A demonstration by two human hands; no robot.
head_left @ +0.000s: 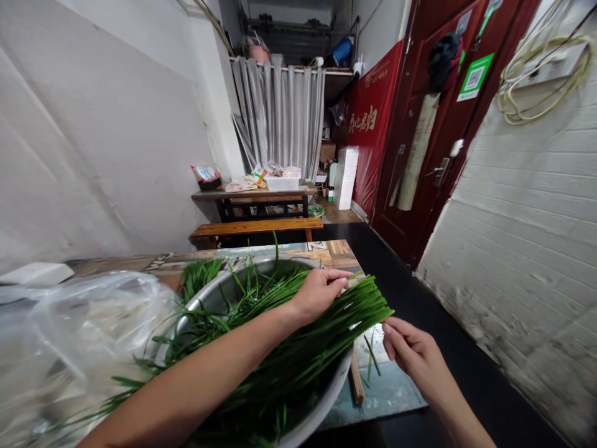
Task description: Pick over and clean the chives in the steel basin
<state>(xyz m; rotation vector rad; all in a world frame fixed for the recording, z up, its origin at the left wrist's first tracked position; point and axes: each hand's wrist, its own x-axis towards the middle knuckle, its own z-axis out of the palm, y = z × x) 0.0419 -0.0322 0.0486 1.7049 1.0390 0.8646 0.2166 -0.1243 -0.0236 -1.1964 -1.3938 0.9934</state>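
Observation:
A large bunch of long green garlic chives (321, 336) lies across a round metal basin (333, 398), its cut ends lined up over the basin's right side. My left hand (321, 291) is closed on the upper edge of the bunch near those ends, thumb and fingers together. Just beyond the ends, my right hand (410, 348) pinches with thumb and forefinger at the lowest corner of the bunch. What sits between those fingertips is too small to make out. Several thin wooden sticks (357, 382) lie on the table beside the basin, close to a few loose chive pieces (372, 356).
At the left, a clear plastic bag (93, 330) touches the basin, with a white box (37, 274) behind it. More chives (200, 277) lie past the rim on the patterned table (396, 389). Farther off stand a wooden bench (256, 227) and a second table (214, 195).

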